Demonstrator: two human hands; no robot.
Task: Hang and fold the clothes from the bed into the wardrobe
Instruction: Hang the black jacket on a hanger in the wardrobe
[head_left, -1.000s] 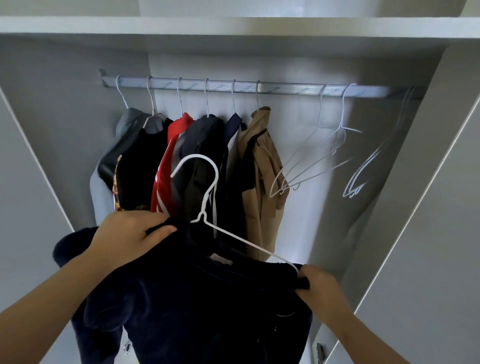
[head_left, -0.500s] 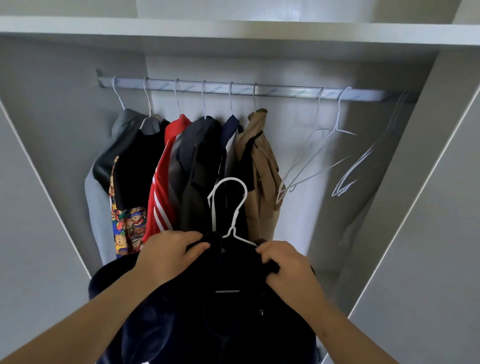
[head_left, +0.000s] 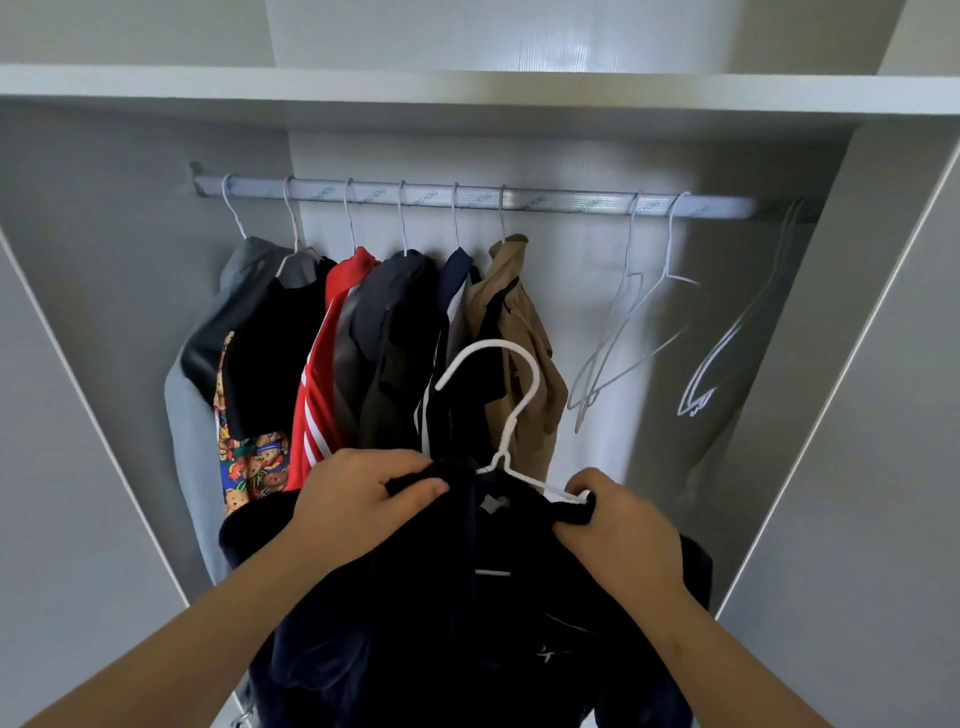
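Both hands clench the collar of a dark navy fleece garment (head_left: 467, 623) at 6 o'clock: the left grip (head_left: 358, 499) bunches the fabric, the right grip (head_left: 618, 525) pinches fabric and the arm of a white wire hanger (head_left: 511, 410). The hanger's hook rises toward 12 o'clock, below the silver wardrobe rail (head_left: 519, 200), before a tan jacket (head_left: 519, 332).

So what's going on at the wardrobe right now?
A person is fitting a dark navy fleece garment onto a white wire hanger in front of the open wardrobe. The left hand grips the collar on one side; the right hand pinches the fabric and the hanger's arm on the other. The hanger is not yet on the silver metal rail, which has bare space between the tan jacket and two empty wire hangers.
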